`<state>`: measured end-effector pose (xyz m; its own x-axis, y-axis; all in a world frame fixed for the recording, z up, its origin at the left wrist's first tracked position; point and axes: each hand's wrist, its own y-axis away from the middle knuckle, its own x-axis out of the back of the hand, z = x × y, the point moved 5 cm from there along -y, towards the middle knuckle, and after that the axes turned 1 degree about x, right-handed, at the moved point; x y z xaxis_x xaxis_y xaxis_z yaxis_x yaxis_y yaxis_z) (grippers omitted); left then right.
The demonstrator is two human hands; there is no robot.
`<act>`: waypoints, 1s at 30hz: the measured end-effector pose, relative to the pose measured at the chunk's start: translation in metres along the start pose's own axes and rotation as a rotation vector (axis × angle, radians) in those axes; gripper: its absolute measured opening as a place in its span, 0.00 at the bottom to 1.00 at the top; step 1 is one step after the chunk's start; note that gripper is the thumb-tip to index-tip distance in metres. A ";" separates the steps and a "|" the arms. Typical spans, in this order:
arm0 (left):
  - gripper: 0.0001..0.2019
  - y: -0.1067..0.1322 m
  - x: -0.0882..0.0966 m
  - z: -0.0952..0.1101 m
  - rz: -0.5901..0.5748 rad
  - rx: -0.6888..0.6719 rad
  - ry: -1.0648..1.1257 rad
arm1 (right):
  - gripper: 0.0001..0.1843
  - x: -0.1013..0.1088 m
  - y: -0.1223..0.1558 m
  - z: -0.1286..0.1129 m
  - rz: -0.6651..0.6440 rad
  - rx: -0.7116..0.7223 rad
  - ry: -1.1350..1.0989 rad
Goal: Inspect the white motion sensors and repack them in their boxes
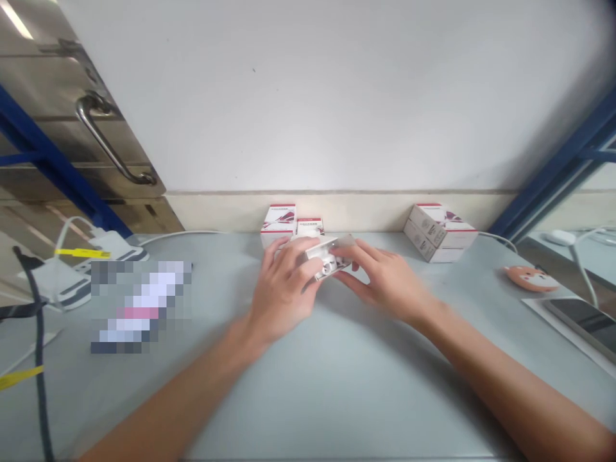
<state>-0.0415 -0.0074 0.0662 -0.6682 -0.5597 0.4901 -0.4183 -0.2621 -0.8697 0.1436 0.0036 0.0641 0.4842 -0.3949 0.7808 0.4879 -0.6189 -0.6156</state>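
Note:
Above the middle of the table, a small white box (329, 259) is held up between both hands. Its near end looks open, with pale contents inside that are too blurred to name. My left hand (287, 290) grips the box from the left, thumb near the opening. From the right, my right hand (384, 277) has its fingers at the box's other side and thumb underneath. Just behind the hands stand a white and red box (279, 219) and a second, partly hidden white and red box (310, 226).
Stacked white and red boxes (440, 234) stand at the back right by the wall. An orange animal-faced object (532, 279) and a dark flat device (584, 321) lie at the right. On the left are a pixelated item (144, 305), power strips (118, 244) and a black cable (39, 359).

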 end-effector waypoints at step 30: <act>0.26 0.002 -0.005 -0.006 -0.145 0.139 0.222 | 0.14 -0.033 0.013 0.052 -0.157 -0.379 0.028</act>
<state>-0.0427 -0.0005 0.0620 -0.7319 -0.3272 0.5978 -0.4416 -0.4404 -0.7817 0.1718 0.0439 0.0242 0.4027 -0.2906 0.8680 0.2499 -0.8773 -0.4097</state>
